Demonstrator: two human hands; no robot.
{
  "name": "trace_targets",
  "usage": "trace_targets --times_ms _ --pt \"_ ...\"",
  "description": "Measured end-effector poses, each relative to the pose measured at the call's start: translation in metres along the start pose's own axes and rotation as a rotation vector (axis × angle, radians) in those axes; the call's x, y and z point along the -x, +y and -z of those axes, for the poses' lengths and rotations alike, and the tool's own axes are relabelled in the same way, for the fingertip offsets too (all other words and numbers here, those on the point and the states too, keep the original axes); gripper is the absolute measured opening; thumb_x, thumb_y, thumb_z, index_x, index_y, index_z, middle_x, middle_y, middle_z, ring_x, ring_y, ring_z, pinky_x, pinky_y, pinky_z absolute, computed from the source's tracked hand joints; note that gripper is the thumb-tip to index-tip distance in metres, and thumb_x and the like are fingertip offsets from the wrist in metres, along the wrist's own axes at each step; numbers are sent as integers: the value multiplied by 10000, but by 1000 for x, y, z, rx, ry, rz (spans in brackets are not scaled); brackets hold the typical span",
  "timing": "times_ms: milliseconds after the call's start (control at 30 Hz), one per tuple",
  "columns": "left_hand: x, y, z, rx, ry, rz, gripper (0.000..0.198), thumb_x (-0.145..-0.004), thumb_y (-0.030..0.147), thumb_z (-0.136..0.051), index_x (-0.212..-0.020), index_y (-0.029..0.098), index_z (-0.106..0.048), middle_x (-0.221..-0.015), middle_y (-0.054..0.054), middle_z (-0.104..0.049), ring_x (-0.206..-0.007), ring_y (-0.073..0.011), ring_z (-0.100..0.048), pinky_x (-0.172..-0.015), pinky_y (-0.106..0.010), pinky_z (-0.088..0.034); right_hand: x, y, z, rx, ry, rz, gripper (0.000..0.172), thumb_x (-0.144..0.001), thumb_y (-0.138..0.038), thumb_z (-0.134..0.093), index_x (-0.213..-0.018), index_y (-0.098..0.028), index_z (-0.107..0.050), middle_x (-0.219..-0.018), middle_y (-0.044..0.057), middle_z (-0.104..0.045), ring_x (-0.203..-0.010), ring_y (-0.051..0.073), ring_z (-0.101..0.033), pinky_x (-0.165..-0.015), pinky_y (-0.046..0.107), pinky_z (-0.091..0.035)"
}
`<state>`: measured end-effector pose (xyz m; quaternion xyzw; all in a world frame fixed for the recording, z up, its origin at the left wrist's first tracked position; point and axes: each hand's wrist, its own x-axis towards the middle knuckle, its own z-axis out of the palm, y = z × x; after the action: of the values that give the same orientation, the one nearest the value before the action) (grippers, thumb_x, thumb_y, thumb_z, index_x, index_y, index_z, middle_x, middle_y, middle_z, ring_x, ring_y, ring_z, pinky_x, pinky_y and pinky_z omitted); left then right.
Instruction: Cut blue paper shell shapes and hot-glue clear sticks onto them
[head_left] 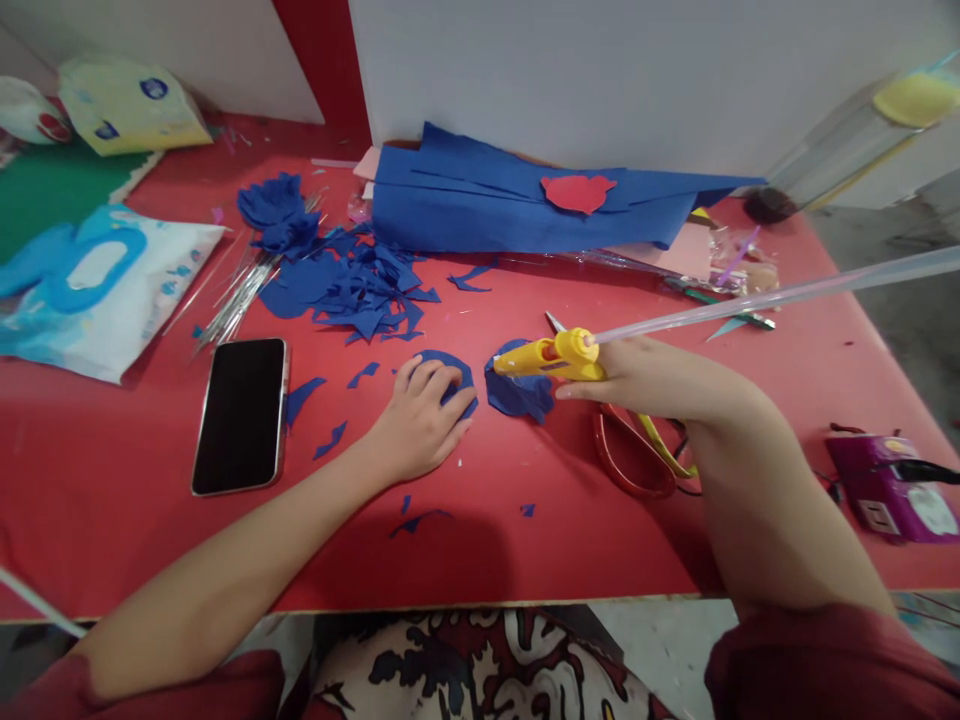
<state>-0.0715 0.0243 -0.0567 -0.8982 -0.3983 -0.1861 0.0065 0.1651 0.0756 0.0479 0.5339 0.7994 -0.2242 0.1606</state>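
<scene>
My right hand [637, 375] is closed around a yellow hot glue gun [551, 357] with a long, clear glue stick [720, 297] sticking out of its back. The nozzle is over the left edge of a blue petal-shaped piece [517, 400] lying on the table; I cannot tell if it touches. Just left of it, my left hand [424, 415] rests palm down, fingers slightly bent and apart, on another rounded blue piece [466, 378]. Large scissors [634, 465] with red and yellow handles lie partly hidden under my right hand and forearm.
Blue scraps [375, 285], blue flowers [277, 215] on silvery stems and a phone [241, 415] lie to the left. A blue sheet roll [517, 200] bearing a red cutout lies at the back. Wipes [105, 285] sit far left; a purple power socket [892, 485] is right.
</scene>
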Motion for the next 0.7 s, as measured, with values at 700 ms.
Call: trace_targets --times_ms 700 --pt "1 0 -1 2 -2 13 290 -874 256 -414 -1040 133 -617 -1018 -127 -512 -1018 -270 -406 -945 -503 -346 8 1 -1 49 18 8 400 -806 -516 -477 -872 -161 -648 -842 83 -661 -739 206 -611 -659 319 -466"
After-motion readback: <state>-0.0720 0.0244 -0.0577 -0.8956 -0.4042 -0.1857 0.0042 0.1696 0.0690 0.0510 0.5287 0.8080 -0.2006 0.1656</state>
